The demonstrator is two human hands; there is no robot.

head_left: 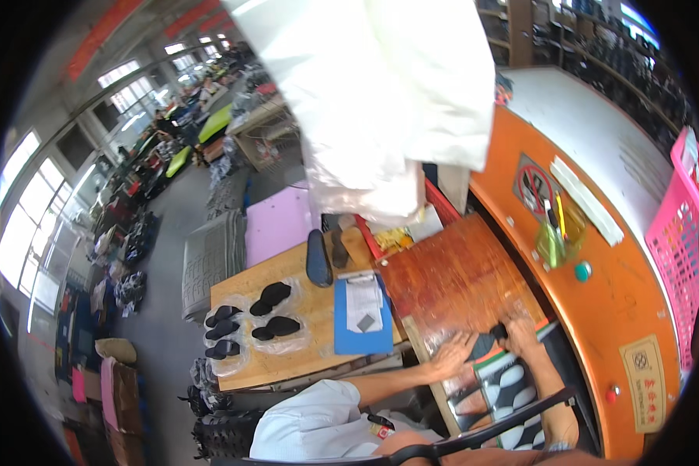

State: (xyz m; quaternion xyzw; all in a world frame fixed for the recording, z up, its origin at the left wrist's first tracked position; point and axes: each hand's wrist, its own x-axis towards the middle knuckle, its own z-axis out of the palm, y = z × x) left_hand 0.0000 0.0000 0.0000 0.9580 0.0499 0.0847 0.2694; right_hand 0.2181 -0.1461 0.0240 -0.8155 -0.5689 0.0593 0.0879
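Note:
Palm down, my left hand [452, 354] lies with its fingers stretched out on the near edge of the reddish-brown wooden board [450, 272]. Its fingertips reach one end of a dark piece shaped like an insole [483, 346]. Around the other, darker end of that piece, the fingers of my right hand [523, 335] are curled. Clear plastic film [436, 339] shows beside my left hand. Just below both hands sits a pile of black-and-white insole-shaped pieces [512, 388], partly covered by my right arm and a dark curved bar.
Black insoles [276, 328] rest on clear bags on the left wooden table [303, 272], near a blue clipboard [377, 346]. A red tray [440, 203] lies beyond the board. An orange cabinet side [598, 311] bounds the right, with a pink basket [676, 241]. White sheeting [380, 101] hangs ahead.

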